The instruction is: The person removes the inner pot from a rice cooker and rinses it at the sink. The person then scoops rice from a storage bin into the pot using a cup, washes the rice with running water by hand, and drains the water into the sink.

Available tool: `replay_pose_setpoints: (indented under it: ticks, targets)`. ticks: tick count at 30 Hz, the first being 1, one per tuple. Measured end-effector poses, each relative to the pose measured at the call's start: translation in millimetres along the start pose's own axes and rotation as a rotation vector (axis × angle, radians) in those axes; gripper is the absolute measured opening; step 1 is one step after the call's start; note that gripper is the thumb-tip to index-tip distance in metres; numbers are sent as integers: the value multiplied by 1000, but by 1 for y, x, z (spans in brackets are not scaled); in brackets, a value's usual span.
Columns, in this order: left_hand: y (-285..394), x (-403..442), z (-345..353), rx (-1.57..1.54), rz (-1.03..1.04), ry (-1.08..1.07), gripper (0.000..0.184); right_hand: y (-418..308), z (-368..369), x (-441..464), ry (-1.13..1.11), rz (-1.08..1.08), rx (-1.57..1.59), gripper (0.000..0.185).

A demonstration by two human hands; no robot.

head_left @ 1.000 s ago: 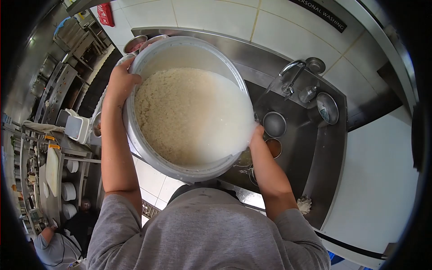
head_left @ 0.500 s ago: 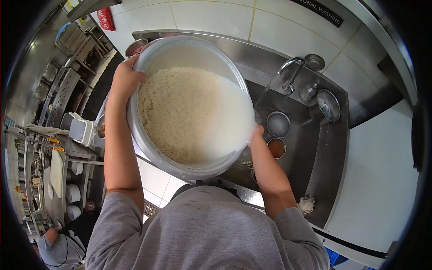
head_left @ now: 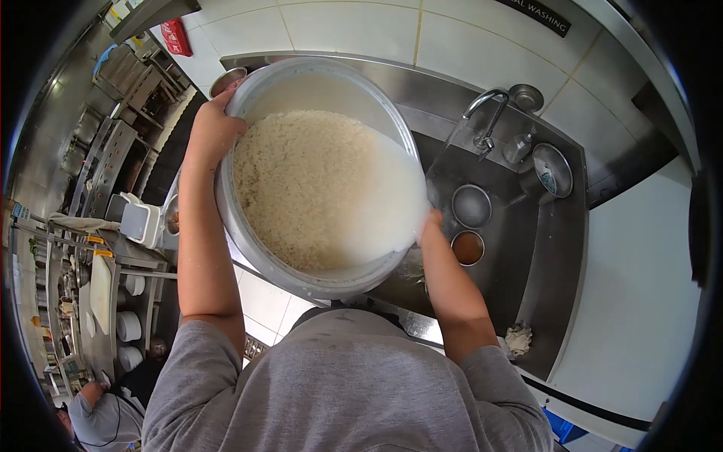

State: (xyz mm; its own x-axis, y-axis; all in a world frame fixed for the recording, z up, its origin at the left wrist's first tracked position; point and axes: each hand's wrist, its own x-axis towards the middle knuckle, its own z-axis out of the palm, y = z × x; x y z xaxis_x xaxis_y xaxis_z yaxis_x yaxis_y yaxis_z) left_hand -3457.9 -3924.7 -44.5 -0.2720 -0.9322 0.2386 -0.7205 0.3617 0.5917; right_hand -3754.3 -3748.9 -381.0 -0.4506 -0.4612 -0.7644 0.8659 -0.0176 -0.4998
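A large metal pot (head_left: 301, 282) is tilted to the right, partly over the sink. Wet white rice (head_left: 301, 184) fills its left and middle, while cloudy white water (head_left: 395, 203) has gathered along the right side up to the rim. My left hand (head_left: 217, 128) is closed on the upper left rim, with the thumb over the edge. At the lower right rim, my right hand (head_left: 430, 226) holds the pot from outside; most of its fingers are hidden.
The steel sink (head_left: 501, 290) holds a round metal bowl (head_left: 472, 206) and a bowl of brownish liquid (head_left: 468, 248). Water runs from the faucet (head_left: 493, 96). A crumpled cloth (head_left: 518, 340) lies at the sink's near edge. A co-worker (head_left: 105, 414) is at lower left.
The pot and both hands keep nearly the same pose. The view has shifted slightly, and the rice and cloudy water look almost the same.
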Motion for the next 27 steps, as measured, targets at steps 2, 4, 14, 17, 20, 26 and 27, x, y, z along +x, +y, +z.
replay_pose_setpoints:
  ticks: [2, 4, 14, 17, 20, 26, 27]
  targets:
    - [0, 1, 0, -4, 5, 0, 74, 3, -4, 10, -11, -13, -2, 50]
    - [-2, 3, 1, 45, 24, 14, 75, 7, -9, 20, -107, 33, 42, 50]
    - [13, -1, -2, 21, -27, -18, 75, 9, -7, 17, -124, 21, 51, 49]
    - [12, 1, -2, 31, 17, -7, 75, 8, -4, 13, -29, -17, -20, 49]
    - [14, 2, -2, 15, -25, -39, 74, 9, -7, 21, -52, 48, 66, 50]
    - [16, 2, 0, 39, -3, -21, 72, 10, -7, 13, -166, 13, 33, 53]
    - [17, 2, 0, 47, 0, -25, 72, 10, -6, 12, -155, 6, 38, 53]
